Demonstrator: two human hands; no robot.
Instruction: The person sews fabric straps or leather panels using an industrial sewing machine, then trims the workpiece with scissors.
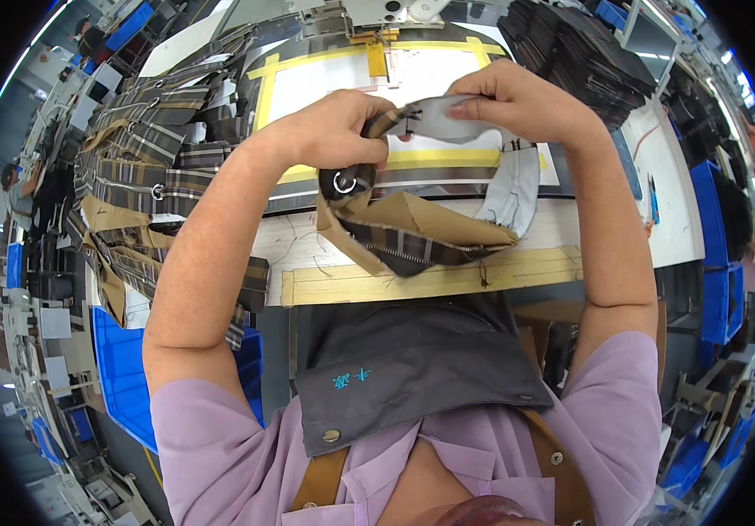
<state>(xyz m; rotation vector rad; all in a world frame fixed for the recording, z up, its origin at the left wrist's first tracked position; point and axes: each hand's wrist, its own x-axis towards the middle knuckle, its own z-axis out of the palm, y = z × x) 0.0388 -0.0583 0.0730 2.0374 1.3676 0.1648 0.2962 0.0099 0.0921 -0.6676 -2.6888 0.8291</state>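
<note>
Between my hands hangs a sewn plaid fabric piece [395,237] with a metal zipper, tan lining, a silver ring and a pale grey backing on its band. Its band curves up into a loop. My left hand [347,131] is closed around the dark plaid end of the band, above the silver ring. With thumb and fingers, my right hand [504,101] pinches the pale grey side of the loop. The zipper edge sags over the near edge of the work table [294,232].
A sewing machine [386,13] stands at the back, behind a yellow-taped white work plate [298,92]. Plaid pieces [132,180] lie heaped on the left; dark stacked panels [574,57] sit at the back right. Blue bins [123,377] stand below left, with another blue bin [715,219] at the right.
</note>
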